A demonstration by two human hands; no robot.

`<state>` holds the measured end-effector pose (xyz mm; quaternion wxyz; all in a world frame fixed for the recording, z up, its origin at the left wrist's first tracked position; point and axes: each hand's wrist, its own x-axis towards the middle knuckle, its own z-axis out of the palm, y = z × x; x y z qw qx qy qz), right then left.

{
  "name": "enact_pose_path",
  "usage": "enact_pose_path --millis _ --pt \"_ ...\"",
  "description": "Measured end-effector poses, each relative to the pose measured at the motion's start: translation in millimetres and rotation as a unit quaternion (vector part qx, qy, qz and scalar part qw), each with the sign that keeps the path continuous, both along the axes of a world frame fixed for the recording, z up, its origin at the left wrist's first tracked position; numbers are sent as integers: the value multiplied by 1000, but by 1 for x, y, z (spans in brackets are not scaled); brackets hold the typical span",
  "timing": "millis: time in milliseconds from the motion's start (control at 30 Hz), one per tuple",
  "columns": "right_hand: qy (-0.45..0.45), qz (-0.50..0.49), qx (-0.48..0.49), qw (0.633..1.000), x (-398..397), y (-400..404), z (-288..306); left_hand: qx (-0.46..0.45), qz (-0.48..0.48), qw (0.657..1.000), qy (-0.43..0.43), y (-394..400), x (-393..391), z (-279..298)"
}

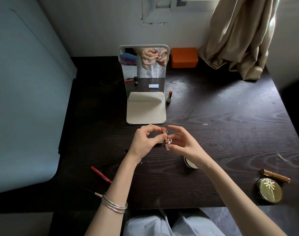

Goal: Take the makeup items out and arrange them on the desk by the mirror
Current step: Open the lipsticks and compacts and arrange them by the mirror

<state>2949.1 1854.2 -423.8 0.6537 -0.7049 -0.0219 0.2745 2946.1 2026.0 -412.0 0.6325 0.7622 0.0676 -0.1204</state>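
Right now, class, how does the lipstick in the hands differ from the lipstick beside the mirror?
The held lipstick has a rose-gold case; the standing lipstick has a pale one. The held one is gripped above the desk by the left hand and right hand; the other stands alone beside the mirror. Both are uncapped and upright.

Right forearm hides most of a round white jar (pixel 189 163). Left hand (pixel 143 142) covers a black item (pixel 126 151) & a white tube (pixel 156 140); red pencil (pixel 101 174) lettering unreadable.
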Motion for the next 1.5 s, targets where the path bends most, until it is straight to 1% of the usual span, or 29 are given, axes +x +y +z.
enact_pose_path --millis 133,267,367,433,533,633,700,833,900,1033,1167,1367,1500 --pt "14 1 29 999 5 -2 1 -8 3 1000 2 -2 6 0" --pt "-21 -1 -8 1000 11 -3 -3 -10 -2 1000 6 -4 14 -3" --pt "-25 -6 -9 1000 18 -5 -5 -9 -2 1000 9 -6 23 -5" --pt "-44 -11 -22 999 26 -6 -7 0 -5 1000 11 -8 30 -7" --pt "-74 -67 -58 993 46 -8 -14 39 -6 999 28 -9 39 -14" --pt "-90 -125 -84 985 74 -10 -29 58 34 997 45 -5 46 -21" --pt "-92 -156 -96 979 95 -12 -43 62 53 995 48 -3 49 -24" --pt "-79 -207 -111 969 128 -9 -69 70 52 994 60 -1 57 -28" --pt "-76 -210 -115 968 138 -4 -78 70 53 994 65 -2 62 -31" --pt "-92 -174 -132 972 143 5 -91 65 64 993 77 -4 69 -37" --pt "-95 -162 -143 972 143 9 -107 64 70 991 95 -2 72 -44" --pt "-86 -192 -139 968 149 11 -117 63 79 987 127 3 73 -54" --pt "-84 -199 -132 967 148 12 -119 67 69 985 142 0 74 -57"
